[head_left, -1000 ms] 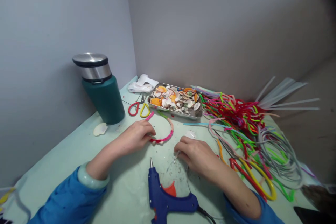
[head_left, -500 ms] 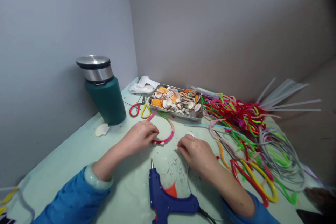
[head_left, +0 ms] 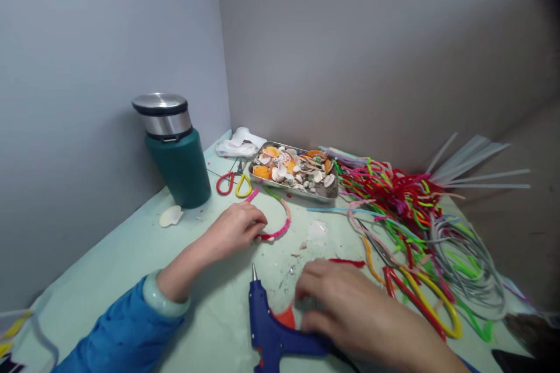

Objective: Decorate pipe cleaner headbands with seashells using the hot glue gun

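My left hand [head_left: 236, 225] is closed on the near left side of a loop of fuzzy pipe cleaner [head_left: 288, 215] that lies on the table, pink, red, peach and green along its length. Small pale shells sit along the loop's near edge, partly hidden by my fingers. Over the handle of a blue hot glue gun [head_left: 263, 317] hovers my right hand [head_left: 345, 303], slightly blurred, thumb and fingers apart with nothing seen between them. The gun's metal nozzle points away from me, and its orange trigger shows. Behind the right hand lies a short red pipe cleaner piece [head_left: 350, 262].
A metal tray of seashells [head_left: 297, 189] stands at the back, beside small scissors [head_left: 235, 183]. On the left are a green flask [head_left: 179, 166] and a white shell [head_left: 170, 216]. Larger scissors [head_left: 431, 297], a pipe cleaner heap [head_left: 389, 186] and grey cord [head_left: 470, 268] fill the right.
My right hand has moved back towards me, from beside the loop to above the glue gun's handle, and its fingers have spread. My left hand stays on the loop.
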### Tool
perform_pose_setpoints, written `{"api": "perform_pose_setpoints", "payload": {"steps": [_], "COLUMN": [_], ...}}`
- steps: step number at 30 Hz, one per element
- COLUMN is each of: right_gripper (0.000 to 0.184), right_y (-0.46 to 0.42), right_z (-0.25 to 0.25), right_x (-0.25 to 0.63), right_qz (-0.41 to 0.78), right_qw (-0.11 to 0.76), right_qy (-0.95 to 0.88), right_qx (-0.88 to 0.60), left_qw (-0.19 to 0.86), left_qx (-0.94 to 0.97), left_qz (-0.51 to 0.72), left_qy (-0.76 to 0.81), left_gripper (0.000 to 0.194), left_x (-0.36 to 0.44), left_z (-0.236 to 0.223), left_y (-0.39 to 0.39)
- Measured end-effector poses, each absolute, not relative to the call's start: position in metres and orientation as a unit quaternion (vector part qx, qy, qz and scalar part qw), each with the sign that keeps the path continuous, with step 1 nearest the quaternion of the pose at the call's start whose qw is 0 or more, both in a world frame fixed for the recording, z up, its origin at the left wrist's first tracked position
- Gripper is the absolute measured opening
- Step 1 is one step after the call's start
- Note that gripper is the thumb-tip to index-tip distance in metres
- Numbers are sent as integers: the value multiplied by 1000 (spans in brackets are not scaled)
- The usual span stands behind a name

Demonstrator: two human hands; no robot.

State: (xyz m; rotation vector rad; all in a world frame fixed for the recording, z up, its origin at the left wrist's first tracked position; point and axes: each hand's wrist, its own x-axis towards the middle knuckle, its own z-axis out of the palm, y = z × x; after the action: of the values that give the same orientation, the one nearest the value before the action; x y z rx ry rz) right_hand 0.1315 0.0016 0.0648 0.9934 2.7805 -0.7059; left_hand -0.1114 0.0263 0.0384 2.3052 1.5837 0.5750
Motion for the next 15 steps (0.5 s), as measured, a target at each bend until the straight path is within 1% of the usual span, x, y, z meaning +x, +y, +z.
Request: {"api": "perform_pose_setpoints", "payload": {"steps": [2, 4, 5, 8, 12, 15], "right_gripper": [32, 51, 51, 35, 13, 9], "right_y": [-15, -27, -31, -36, -32, -26], "right_z": [54, 39, 33, 27, 44, 47], "right_x": [126, 121, 119, 122, 140, 156], "right_qz": [-224, -192, -190, -225, -318, -416], "right_qw": [101, 113, 115, 91, -2, -64], "right_qy": [916, 918, 913, 904, 877, 832], "right_qx": [317, 329, 342, 351, 360, 362], "left_qw": [139, 137, 138, 145, 152, 158], "left_qx": [800, 801, 801, 795, 786, 784], "left_qz": [202, 208, 211, 213, 216, 217], "left_qy": [547, 544, 543, 548, 558, 560], "left_gripper": [19, 19, 20, 20, 20, 21], "left_x": [-113, -115, -116, -118, -121, -121], "left_z": [39, 38, 38, 39, 39, 40], "left_y": [27, 28, 28, 30, 32, 32]}}
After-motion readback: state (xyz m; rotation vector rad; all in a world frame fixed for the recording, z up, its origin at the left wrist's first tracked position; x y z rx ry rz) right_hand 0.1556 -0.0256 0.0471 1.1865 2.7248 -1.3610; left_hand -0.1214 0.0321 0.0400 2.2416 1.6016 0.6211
